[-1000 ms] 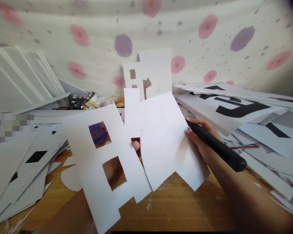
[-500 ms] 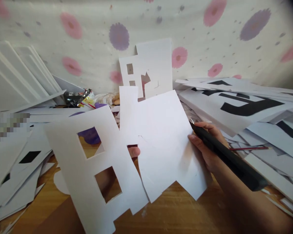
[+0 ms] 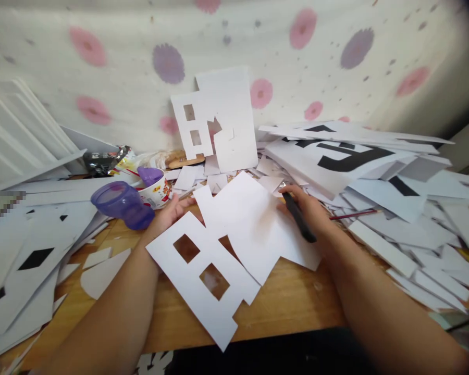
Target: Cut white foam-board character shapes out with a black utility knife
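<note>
A white foam-board-like sheet [image 3: 254, 219] with cut-out square windows lies tilted over the front of the wooden table, between my forearms. My left hand [image 3: 174, 211] is at its far left edge, palm turned up and fingers loosely apart; the sheet hides part of it. By its fingertips is a thin greyish strip [image 3: 187, 194]. My right hand [image 3: 307, 203] is closed round a black-handled cutter knife [image 3: 299, 216], its metal tip pointing away from me. The thumb of that hand is close to the sheet's right edge; whether it touches is unclear.
A similar cut-out sheet [image 3: 236, 120] leans upright against the flowered curtain. Left are a purple cup [image 3: 119, 200], a printed paper tub [image 3: 156, 192] and white panels [image 3: 19, 130]. Scraps, black-marked sheets [image 3: 359, 156] and a dark red pencil [image 3: 354, 214] lie right.
The cut-out sheet has moved down and away from me, tilting flatter. My left hand has come from behind it to its far left edge. The knife stays in my right hand.
</note>
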